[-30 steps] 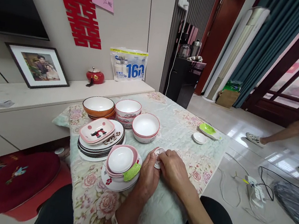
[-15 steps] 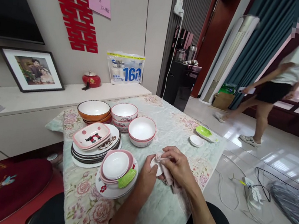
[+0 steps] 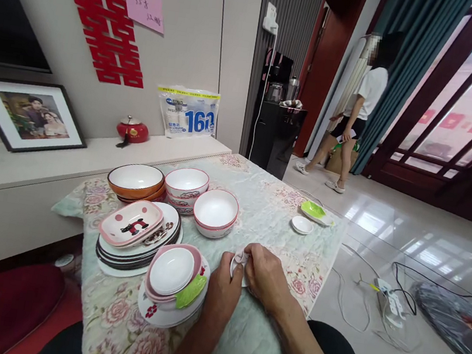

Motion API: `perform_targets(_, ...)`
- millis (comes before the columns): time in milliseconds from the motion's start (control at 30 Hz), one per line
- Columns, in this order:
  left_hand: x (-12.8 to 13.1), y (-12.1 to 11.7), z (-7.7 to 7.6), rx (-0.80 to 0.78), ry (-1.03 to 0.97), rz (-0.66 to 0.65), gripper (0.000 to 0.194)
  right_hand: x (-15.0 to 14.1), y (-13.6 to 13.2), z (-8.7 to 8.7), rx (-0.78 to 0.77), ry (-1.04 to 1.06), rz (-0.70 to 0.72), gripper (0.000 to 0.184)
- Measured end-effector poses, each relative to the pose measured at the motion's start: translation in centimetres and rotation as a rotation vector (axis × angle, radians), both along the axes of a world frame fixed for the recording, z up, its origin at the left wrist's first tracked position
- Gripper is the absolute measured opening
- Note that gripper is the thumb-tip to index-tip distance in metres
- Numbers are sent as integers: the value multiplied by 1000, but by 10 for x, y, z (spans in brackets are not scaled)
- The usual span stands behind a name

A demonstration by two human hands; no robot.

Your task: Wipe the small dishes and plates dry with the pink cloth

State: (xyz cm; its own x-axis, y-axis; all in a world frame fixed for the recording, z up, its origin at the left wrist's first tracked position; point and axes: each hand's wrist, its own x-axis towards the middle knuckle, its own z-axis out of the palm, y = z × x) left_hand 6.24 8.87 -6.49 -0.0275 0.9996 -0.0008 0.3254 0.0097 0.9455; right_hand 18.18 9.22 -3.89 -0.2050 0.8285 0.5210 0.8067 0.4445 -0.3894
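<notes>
Compared with half a second ago, the right hand is now sitting closer over the small, round, white glossy dish, and the pale, pinkish, soft-looking cloth is showing only as a bunched fold rather than trailing below the fingers. The left hand is gripping the dish's near edge, thumb lying on its face; the right is pinching the cloth against it. The hands are almost meeting, so the dish is probably being rubbed, though the covered part is hiding the exact contact. It is staying above the tablecloth, between both hands.

Beyond, a person in a white top and black shorts is now standing farther from the table, around one o'clock from the hands.

The quilted, floral, pale green tablecloth is looking puckered and matte. At two o'clock, smooth white shallow dishes are lying beside a glossy leaf-green dish. At eleven, red-rimmed, round white bowls are nesting; at ten, orange-sided, white-lined bowls are shining. Between eight and nine, a small white bowl is resting in a pink, ceramic-looking dish.
</notes>
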Motion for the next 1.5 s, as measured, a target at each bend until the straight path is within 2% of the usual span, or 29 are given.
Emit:
perform_targets(100,-3,0,1,22,117,-26,13,14,0,7,-81,19,116,23)
perform_targets(133,-4,-1,3,27,120,-40,13,18,0,9,-107,67,105,22)
perform_targets(267,-4,-3,7,27,126,-96,12,25,0,19,-155,403,-80,18)
perform_targets(300,-4,-3,7,33,131,-107,12,25,-1,21,-184,472,-77,18)
perform_targets(367,-2,-3,6,71,110,-114,15,21,-1,24,-260,536,19,20)
perform_targets(467,0,-3,1,154,41,-56,25,12,-2,22,-297,457,195,25)
perform_targets(533,1,-4,-1,178,30,-8,26,6,-2,19,-278,372,228,28)
perform_targets(667,3,-4,-1,157,42,45,23,0,-4,18,-297,269,145,31)
perform_targets(867,5,-4,0,127,19,178,14,6,-7,21,-457,176,1,32)
perform_targets(933,7,-5,1,126,36,158,13,12,-7,21,-471,145,-4,30)
perform_targets(1033,8,-8,0,181,132,48,11,19,-9,25,-404,53,27,21)
perform_targets(1133,7,-9,-2,261,263,-25,12,19,-11,27,-304,-150,70,25)
perform_targets(1233,4,-7,-6,279,318,-41,17,11,-12,25,-280,-274,102,28)
perform_targets(1367,3,-6,-7,262,256,-4,20,4,-9,20,-305,-169,33,30)
perform_targets(1500,5,-6,-4,177,164,74,13,3,-4,15,-350,23,-75,25)
